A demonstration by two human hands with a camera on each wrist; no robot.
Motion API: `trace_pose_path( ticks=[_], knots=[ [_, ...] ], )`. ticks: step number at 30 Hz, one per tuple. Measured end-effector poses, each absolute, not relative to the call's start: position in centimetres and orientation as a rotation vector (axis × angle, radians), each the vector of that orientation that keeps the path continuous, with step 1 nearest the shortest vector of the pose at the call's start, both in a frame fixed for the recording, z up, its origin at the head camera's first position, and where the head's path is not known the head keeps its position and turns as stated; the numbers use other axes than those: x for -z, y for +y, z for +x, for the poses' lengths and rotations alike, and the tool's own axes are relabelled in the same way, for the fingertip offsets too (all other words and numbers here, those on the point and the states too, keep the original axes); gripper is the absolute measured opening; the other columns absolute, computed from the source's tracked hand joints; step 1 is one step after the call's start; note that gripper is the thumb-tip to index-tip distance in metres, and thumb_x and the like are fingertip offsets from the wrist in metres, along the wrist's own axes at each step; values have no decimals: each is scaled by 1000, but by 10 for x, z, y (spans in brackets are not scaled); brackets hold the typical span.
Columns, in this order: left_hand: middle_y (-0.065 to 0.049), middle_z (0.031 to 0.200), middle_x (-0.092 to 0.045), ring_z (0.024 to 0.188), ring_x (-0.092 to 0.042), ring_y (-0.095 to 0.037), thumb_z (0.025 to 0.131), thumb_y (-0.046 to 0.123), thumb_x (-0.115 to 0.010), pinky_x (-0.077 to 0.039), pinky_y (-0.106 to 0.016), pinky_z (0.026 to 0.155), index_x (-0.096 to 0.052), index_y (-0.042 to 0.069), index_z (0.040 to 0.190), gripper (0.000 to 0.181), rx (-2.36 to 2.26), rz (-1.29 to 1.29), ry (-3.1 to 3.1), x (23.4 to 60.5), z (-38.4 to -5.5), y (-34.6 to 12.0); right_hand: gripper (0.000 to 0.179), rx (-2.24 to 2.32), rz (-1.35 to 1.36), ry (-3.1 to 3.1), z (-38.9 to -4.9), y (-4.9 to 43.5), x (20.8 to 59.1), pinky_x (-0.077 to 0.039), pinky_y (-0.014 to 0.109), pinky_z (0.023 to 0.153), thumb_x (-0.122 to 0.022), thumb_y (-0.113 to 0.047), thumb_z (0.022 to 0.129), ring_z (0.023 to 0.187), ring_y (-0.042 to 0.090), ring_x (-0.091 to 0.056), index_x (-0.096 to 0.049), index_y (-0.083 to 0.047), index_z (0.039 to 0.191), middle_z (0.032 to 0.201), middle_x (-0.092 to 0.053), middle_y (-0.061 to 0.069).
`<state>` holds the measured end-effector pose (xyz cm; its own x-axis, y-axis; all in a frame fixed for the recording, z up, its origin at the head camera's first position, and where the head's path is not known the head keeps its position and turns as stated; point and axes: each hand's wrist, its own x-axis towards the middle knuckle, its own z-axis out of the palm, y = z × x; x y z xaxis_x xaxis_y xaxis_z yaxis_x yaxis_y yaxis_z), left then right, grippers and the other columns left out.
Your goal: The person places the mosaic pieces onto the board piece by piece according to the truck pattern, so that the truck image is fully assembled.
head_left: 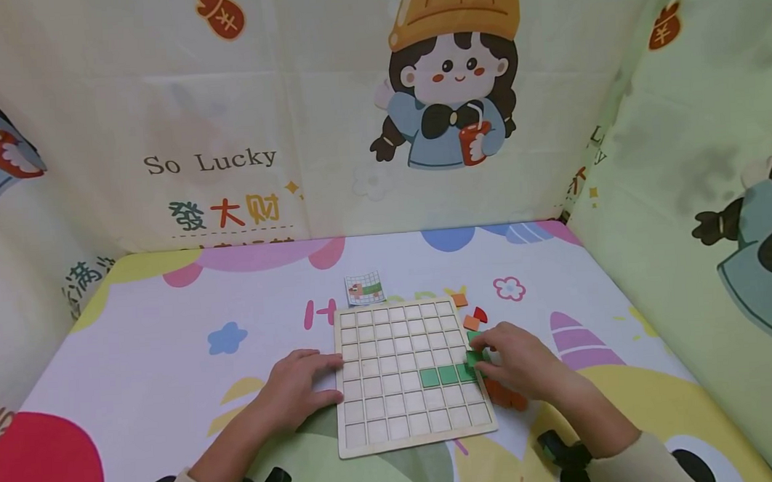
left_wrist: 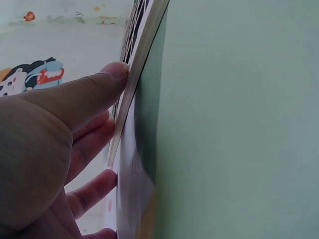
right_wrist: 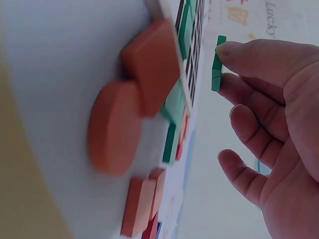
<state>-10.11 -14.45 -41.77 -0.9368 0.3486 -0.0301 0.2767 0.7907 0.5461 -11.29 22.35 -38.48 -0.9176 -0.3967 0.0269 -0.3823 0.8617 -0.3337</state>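
Observation:
A wooden board (head_left: 378, 343) with a grid of square cells lies on the patterned cloth, with green square tiles (head_left: 447, 374) in one row toward its right edge. Thumb and fingertips of my left hand (head_left: 295, 388) touch the board's left edge, the fingers fairly straight. At the right edge my right hand (head_left: 516, 358) pinches a small green tile (right_wrist: 217, 64) between thumb and index finger, held above the surface. Its other fingers are loosely bent. Beneath and beside this hand lie orange-brown blocks (right_wrist: 152, 67) and another green tile (right_wrist: 171, 142).
Behind the board is a small picture card (head_left: 364, 289) showing a green and brown figure on a grid. Orange squares (head_left: 460, 300) and a red wedge piece (head_left: 480, 315) lie along the board's right side. Printed cloth walls (head_left: 327, 113) stand around the table.

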Motion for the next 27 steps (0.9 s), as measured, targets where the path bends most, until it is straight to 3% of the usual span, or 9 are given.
trace_pose_path(
  ticks=[15,27],
  knots=[
    [1,126,-65,127,-48,-34,81,29,-85,-38,-56,104,-70,17,127,50,-832,501,2848,418,-102,-144,24,554,-857,2948,-118,199,386,-52,31,76,-81,-17,84,88,12,-54,-74,-11,106,96,-66,-7],
    [0,126,-65,128,-48,-35,81,29,-84,-38,-57,103,-70,17,127,49,-829,497,2845,418,-102,-144,19,593,-919,2880,-117,181,386,-52,35,85,-77,-17,88,98,15,-56,-73,-14,107,102,-65,-7]
  ],
)
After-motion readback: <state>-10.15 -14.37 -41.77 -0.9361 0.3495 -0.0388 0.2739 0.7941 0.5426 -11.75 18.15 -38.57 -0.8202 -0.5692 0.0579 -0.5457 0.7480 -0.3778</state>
